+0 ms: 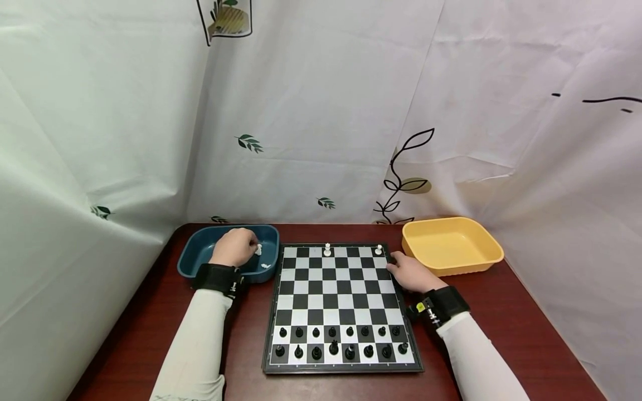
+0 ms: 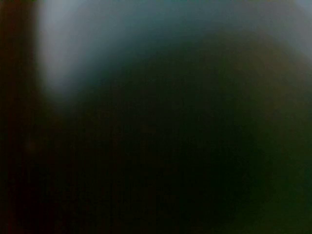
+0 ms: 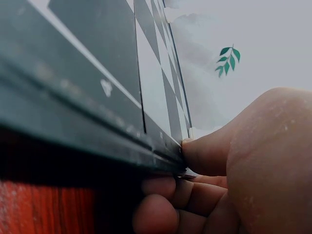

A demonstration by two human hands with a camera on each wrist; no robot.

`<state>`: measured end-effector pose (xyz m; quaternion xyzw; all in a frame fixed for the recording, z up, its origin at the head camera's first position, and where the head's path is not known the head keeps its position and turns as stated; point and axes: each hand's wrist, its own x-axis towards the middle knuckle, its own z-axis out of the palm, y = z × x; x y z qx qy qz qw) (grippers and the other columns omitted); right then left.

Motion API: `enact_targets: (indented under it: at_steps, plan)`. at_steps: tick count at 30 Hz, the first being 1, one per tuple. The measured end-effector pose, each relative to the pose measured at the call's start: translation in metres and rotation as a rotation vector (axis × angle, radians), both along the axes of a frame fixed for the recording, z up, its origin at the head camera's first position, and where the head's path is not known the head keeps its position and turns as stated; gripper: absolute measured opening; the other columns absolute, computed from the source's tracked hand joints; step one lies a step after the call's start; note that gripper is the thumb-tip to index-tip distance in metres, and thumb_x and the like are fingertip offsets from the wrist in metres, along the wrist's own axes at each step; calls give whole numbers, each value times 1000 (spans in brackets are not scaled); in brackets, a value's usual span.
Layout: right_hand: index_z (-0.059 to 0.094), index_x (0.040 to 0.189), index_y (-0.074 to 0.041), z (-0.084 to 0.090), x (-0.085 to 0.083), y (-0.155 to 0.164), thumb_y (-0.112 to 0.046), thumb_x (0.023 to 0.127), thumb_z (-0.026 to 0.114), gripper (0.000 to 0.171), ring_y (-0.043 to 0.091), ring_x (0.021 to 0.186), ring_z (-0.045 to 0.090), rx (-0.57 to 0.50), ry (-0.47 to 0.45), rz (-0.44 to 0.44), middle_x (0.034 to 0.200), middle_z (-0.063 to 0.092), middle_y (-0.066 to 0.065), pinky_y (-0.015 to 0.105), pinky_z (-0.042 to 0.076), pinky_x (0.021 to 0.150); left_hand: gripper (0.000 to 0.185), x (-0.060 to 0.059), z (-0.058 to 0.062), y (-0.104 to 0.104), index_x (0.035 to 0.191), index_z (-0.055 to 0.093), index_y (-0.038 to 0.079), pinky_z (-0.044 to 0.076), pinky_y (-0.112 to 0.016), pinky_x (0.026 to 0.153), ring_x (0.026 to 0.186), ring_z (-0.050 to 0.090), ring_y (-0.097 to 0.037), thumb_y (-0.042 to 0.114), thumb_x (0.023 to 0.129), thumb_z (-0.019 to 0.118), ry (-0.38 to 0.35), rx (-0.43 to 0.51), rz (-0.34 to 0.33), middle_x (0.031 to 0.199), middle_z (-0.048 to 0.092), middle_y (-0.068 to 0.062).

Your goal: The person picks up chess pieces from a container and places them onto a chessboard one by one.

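Note:
My left hand (image 1: pixel 234 247) reaches down into a teal plastic bin (image 1: pixel 193 245), fingers bent downward and partly hidden by the back of the hand. A white chess piece (image 1: pixel 258 249) shows right at its fingertips; I cannot tell whether they pinch it. Another small white piece (image 1: pixel 266 265) lies in the bin nearby. My right hand (image 1: pixel 413 273) grips the right edge of the chessboard (image 1: pixel 343 368), thumb on top and fingers curled beneath the rim (image 3: pixel 122 146) in the right wrist view. A white king or queen (image 1: pixel 327 250) and a white rook (image 1: pixel 378 250) stand on the far row.
Black chess pieces (image 1: pixel 333 348) fill the board's two near rows. Behind the right hand sits a yellow plastic bin (image 1: pixel 451 267). A dark red table (image 1: pixel 521 334) carries everything, with a white patterned cloth (image 1: pixel 321 111) around it. The left wrist view is dark and blurred.

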<state>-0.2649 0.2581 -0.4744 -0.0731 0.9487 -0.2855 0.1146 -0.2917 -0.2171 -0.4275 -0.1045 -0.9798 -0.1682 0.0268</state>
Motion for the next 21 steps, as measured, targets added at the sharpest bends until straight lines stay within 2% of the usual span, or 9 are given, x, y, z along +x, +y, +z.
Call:
enact_targets:
  at_steps: [8, 16, 21]
  plan:
    - [45, 156, 14, 3, 2, -1, -21, 116, 54, 54, 24, 60, 62, -1, -2, -7, 104, 69, 19, 39, 53, 56, 16, 5, 10, 9, 116, 85, 2, 63, -55, 90, 101, 76, -34, 8, 105, 76, 109, 8, -37, 115, 81, -17]
    - [45, 156, 15, 2, 1, 0, -20, 116, 54, 54, 24, 58, 61, -10, 5, 0, 103, 68, 19, 39, 52, 55, 13, 10, 18, 16, 114, 84, 3, 62, -54, 86, 94, 75, -32, 9, 104, 78, 145, 26, -44, 109, 80, -15]
    - [45, 157, 14, -4, -2, 5, -20, 116, 55, 54, 22, 55, 60, -54, -8, -5, 81, 65, 12, 39, 52, 54, 14, 10, 17, 16, 115, 84, 4, 62, -54, 87, 95, 75, -32, 11, 104, 79, 160, 39, -59, 110, 80, -14]
